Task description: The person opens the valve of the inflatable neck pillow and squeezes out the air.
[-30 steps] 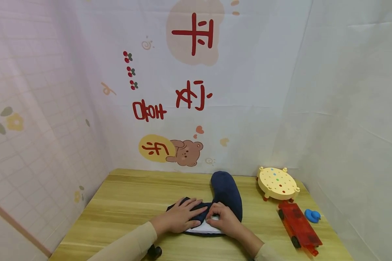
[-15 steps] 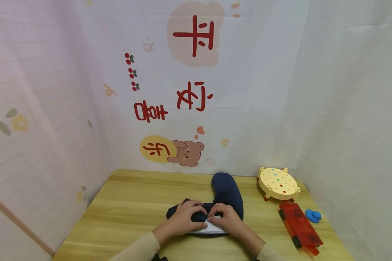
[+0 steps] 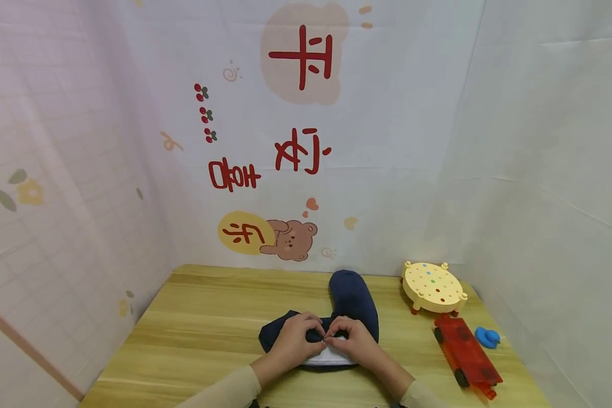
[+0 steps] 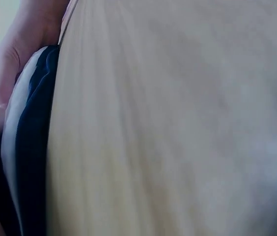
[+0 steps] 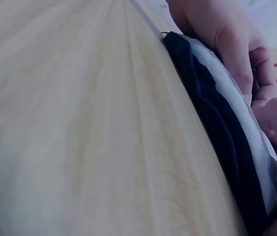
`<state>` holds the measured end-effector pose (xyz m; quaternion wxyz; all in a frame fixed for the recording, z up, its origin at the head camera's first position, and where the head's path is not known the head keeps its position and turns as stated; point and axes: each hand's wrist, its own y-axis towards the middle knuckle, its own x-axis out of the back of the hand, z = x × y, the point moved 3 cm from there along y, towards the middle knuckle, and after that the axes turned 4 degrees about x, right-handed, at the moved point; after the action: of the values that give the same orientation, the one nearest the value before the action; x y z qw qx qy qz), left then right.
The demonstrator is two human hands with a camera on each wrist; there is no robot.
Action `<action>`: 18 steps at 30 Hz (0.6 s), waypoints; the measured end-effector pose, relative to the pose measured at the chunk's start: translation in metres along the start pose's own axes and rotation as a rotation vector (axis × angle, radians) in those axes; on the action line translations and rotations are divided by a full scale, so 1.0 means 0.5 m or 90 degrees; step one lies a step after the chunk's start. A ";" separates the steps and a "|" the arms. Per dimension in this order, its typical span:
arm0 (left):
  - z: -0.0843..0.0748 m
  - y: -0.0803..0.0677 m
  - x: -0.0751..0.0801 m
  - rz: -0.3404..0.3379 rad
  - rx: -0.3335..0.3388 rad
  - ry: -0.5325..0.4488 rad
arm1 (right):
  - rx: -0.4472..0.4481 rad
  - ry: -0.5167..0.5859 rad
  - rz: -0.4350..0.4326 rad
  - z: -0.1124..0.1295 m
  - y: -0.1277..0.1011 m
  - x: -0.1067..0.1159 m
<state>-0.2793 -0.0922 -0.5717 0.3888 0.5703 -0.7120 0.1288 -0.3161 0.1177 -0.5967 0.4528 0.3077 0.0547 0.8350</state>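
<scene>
A navy curved neck pillow [image 3: 354, 297] lies on the table, its fabric cover parted at the near side so the white inner [image 3: 331, 356] shows. My left hand [image 3: 292, 340] pinches the navy cover near the pillow's middle, thumb and fingers curled. Right beside it, my right hand [image 3: 359, 344] pinches at the same spot, and the fingertips of both almost meet. A blue zipper [image 5: 227, 132] runs along the cover's edge in the right wrist view. What exactly lies between the fingertips is too small to tell.
To the right stand a yellow round dotted toy [image 3: 433, 286] on short legs, a red transparent toy car [image 3: 466, 351] and a small blue duck [image 3: 487, 338]. White printed cloth [image 3: 387, 170] hangs behind the wooden table [image 3: 199, 317] and at both sides.
My left hand has gone from lying spread flat on the cover to a curled pinch, moving right toward the right hand. The right hand stays pinching in nearly the same place.
</scene>
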 end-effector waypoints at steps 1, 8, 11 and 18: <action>0.000 -0.001 -0.002 -0.008 0.003 -0.005 | -0.004 0.000 -0.002 -0.001 -0.002 0.000; -0.001 0.002 -0.008 -0.037 0.019 -0.038 | -0.020 -0.013 -0.017 -0.004 0.000 0.000; 0.001 0.002 -0.011 -0.036 0.028 -0.048 | -0.015 -0.014 -0.020 -0.004 0.000 -0.001; 0.003 -0.003 -0.010 -0.041 0.016 -0.053 | 0.003 -0.032 0.005 0.023 0.013 0.014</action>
<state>-0.2781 -0.0900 -0.5766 0.3553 0.6028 -0.7071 0.1015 -0.3172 0.1173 -0.5817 0.4503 0.3295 0.0438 0.8287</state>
